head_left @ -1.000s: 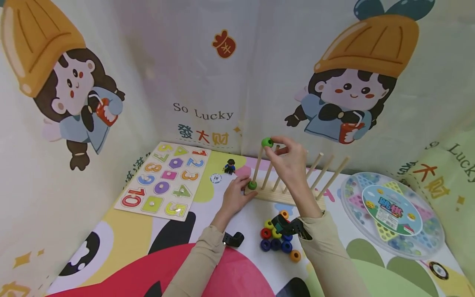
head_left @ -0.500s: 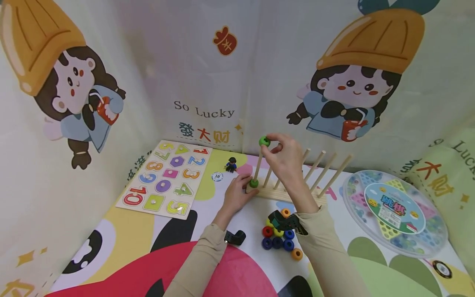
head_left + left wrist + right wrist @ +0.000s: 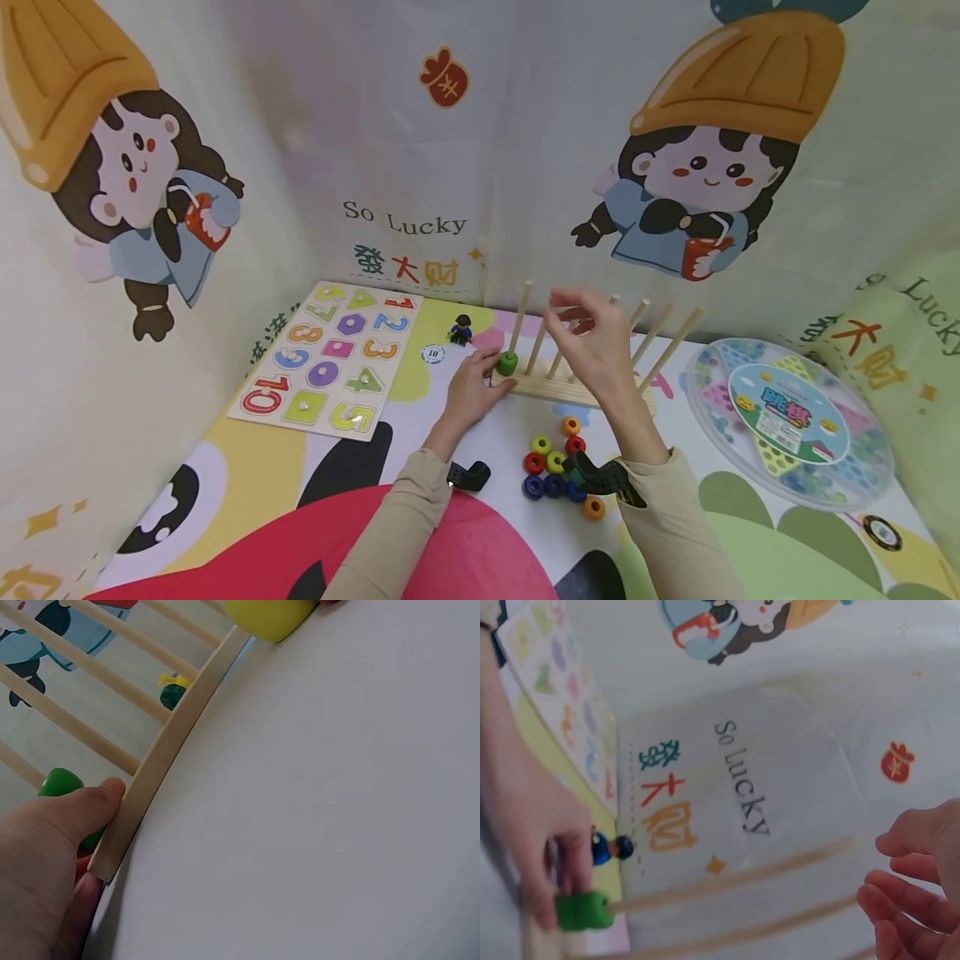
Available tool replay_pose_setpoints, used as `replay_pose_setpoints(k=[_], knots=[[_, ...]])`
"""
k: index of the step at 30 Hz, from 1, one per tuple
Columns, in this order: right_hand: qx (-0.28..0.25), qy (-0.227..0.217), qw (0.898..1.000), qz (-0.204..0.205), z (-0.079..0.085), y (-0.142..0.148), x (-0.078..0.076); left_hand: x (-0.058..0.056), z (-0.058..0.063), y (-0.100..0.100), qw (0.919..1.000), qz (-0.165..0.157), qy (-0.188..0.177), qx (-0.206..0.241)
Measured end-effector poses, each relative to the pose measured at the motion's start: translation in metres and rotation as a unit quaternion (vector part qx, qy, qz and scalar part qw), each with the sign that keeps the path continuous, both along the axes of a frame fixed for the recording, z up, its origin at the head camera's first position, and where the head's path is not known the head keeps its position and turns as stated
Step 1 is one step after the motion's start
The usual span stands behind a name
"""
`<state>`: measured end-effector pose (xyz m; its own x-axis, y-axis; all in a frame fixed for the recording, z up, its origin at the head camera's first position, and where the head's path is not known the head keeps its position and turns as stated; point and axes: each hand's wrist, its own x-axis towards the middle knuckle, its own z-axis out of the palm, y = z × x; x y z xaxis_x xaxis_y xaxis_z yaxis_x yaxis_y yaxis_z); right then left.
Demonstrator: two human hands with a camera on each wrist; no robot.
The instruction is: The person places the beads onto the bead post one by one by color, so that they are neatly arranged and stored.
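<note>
My left hand (image 3: 474, 390) holds the left end of a wooden peg rack (image 3: 551, 389); its thumb lies against the base in the left wrist view. Stacked green beads (image 3: 583, 910) sit low on the leftmost peg (image 3: 521, 321), right by that hand. Above the rack, my right hand (image 3: 595, 343) has nothing in its grasp. A gap shows between its thumb and fingers, which are slightly bent. In front of the rack, loose beads (image 3: 554, 462) in yellow, red, blue and orange lie in a cluster, partly hidden by the right wrist camera.
A number puzzle board (image 3: 330, 358) lies at the left. Near it are a small toy figure (image 3: 461, 330) and a white chip (image 3: 432, 354). A round clear game box (image 3: 791, 423) is at the right, with a black chip (image 3: 882, 532) in front. A printed curtain (image 3: 525, 150) hangs behind.
The right hand has let go of a green bead, which has slid down the leftmost peg onto the lower one. That hand has shifted right and slightly down. The left hand stays at the rack.
</note>
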<state>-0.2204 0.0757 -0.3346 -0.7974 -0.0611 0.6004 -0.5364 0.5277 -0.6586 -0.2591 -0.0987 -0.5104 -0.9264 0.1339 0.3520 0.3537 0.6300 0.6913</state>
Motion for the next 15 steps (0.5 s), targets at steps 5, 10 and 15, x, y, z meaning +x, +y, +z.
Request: replay_pose_setpoints(k=[5, 10, 15], knots=[[0.011, -0.037, 0.999, -0.006, -0.023, 0.024, 0.007, 0.000, -0.001, 0.000, 0.9999, -0.002, 0.000, 0.012], [0.059, -0.121, 0.991, 0.004, -0.059, 0.051, 0.015, -0.001, -0.002, 0.000, 0.9998, -0.003, 0.004, 0.018], [0.099, -0.221, 0.970, 0.022, -0.095, 0.069, 0.025, -0.001, -0.001, 0.002, 0.9996, -0.005, -0.003, 0.028]])
